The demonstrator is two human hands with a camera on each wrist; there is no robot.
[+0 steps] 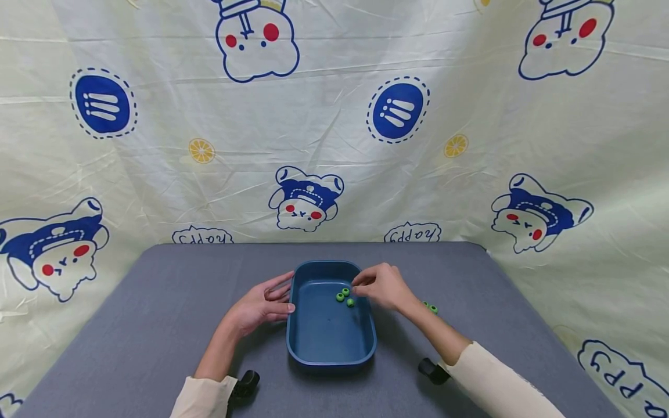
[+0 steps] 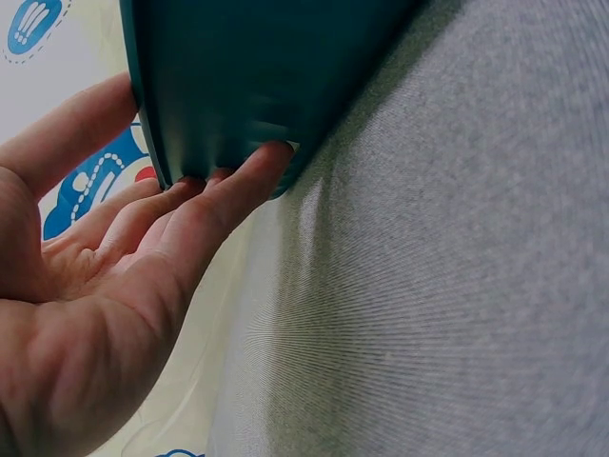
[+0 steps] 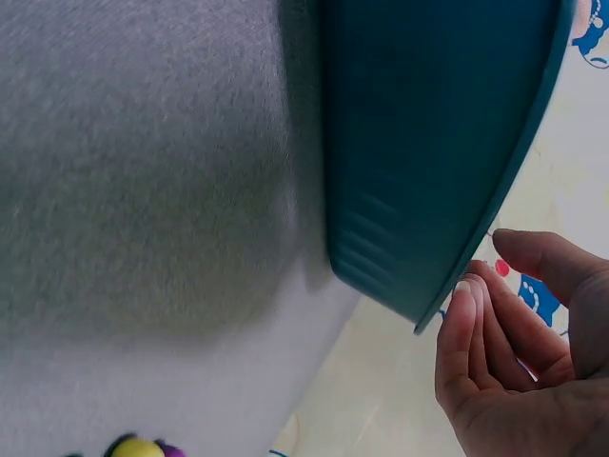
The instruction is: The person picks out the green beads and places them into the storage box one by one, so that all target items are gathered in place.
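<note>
Right hand (image 1: 384, 285): fingers loosely bent by the right rim of the blue tray (image 1: 329, 337), thumb parted, seemingly released. Left hand (image 1: 261, 305): fingers extended, unclenched, touching the tray's left side. Inside, three green beads (image 1: 350, 302) near the right fingertips. More beads (image 1: 434, 309) on the grey tabletop (image 1: 183, 290), partly hidden by the right forearm (image 1: 439, 332).

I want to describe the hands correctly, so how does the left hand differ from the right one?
The left hand touches the blue tray from outside; the right hand reaches over its opposite rim. The left hand's fingers are spread; the right hand's are bent toward its thumb. Both are bare.
</note>
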